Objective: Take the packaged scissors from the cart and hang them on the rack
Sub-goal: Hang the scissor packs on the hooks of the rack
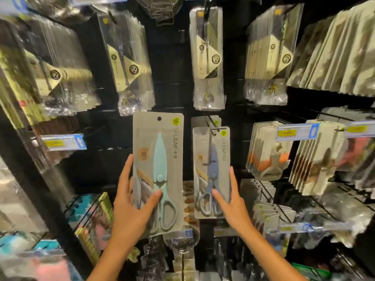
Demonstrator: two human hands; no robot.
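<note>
My left hand point(129, 201) holds a grey card pack of mint-green scissors point(160, 159) upright in front of the black rack, thumb across the handles, fingers along the pack's left edge. Its hanging hole sits at the top, free of any hook. Just to the right, a matching pack with blue scissors point(212, 167) hangs on a rack hook point(213, 129), with another pack behind it. My right hand point(229, 201) grips this hanging pack at its lower right, thumb on the front over the handles and fingers along its right edge. The cart is out of view.
The black rack wall point(172, 94) carries rows of hooks with clear-packed utensils above and several carded items at the right point(269, 151). Blue and yellow price tags point(298, 132) stick out on hook ends. More hanging goods fill the lower rows.
</note>
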